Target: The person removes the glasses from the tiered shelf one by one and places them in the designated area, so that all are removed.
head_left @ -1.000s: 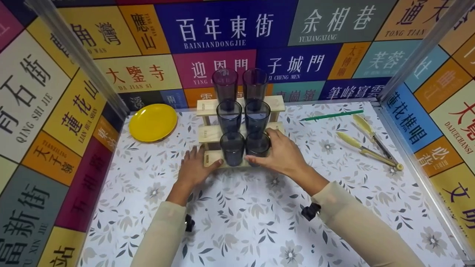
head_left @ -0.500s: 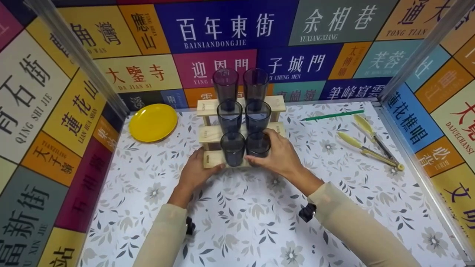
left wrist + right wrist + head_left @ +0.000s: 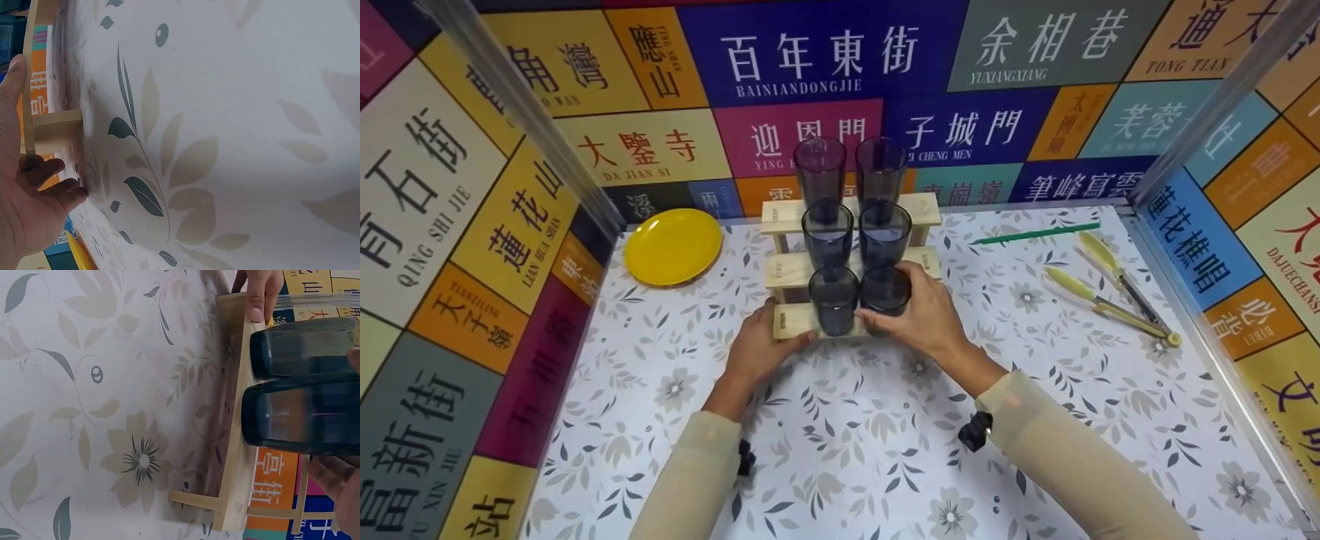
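Note:
A three-step wooden stand (image 3: 790, 316) bears dark tinted glasses in pairs. My left hand (image 3: 756, 349) grips the left end of its lowest step; in the left wrist view the thumb lies against the board's edge and the other fingers curl beneath. My right hand (image 3: 928, 319) holds the front right glass (image 3: 886, 291) between thumb and fingers. Beside it stands the front left glass (image 3: 834, 300), close against it in the right wrist view. Behind are two middle glasses (image 3: 828, 234) and two taller purplish ones (image 3: 820, 171) on the top step.
A yellow plate (image 3: 673, 247) lies at the back left. To the right are a thin green pencil-like stick (image 3: 1039, 233) and spread tongs (image 3: 1072, 285) with yellow tips. Printed panels (image 3: 840, 52) wall the table on three sides. A floral cloth (image 3: 840, 450) covers the table.
My left hand's fingers, spread out beside the stand a second ago, have drawn in and curled round its end. The right hand keeps its hold on the glass. The glasses stay in place.

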Available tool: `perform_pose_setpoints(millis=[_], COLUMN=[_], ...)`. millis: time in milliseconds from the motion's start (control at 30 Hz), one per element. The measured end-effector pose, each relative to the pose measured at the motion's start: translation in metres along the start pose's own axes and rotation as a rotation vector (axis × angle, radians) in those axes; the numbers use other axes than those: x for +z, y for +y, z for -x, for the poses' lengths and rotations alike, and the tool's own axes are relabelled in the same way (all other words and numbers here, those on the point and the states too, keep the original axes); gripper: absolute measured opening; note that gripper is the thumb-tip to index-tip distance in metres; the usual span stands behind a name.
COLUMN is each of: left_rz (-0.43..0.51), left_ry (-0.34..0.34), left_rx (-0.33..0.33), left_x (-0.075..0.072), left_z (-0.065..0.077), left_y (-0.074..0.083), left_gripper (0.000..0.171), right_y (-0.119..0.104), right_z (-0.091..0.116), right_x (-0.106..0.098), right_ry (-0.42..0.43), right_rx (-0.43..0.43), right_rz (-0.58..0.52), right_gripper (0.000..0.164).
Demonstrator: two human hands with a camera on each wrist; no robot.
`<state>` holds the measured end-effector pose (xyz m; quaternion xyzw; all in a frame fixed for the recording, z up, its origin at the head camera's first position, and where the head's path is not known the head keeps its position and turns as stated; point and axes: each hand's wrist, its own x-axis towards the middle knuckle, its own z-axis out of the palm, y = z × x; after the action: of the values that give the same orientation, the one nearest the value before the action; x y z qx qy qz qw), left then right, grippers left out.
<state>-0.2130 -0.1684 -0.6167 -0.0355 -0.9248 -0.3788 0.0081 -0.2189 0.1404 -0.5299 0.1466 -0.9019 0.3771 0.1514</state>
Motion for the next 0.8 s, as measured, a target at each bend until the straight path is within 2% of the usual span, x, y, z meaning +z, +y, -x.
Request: perform_pose_setpoints(millis=[267, 800], left_rz=[-0.038, -0.020], left_ry=[-0.020, -0.027], left_rx=[-0.030, -0.041], left_x=[0.0015, 0.0018], left_z=[-0.0002, 0.0000], left_y=[0.0006, -0.0020], left_gripper=[0.101, 0.105], right_y=[0.0007, 0.0013], right_z=[0.0014, 0.0010], right_x=[0.0028, 0.0033], right_ry=[0.034, 0.034], right_rx=[-0.017, -0.016], right_rz=[-0.017, 0.001], right_gripper=[0.090, 0.086])
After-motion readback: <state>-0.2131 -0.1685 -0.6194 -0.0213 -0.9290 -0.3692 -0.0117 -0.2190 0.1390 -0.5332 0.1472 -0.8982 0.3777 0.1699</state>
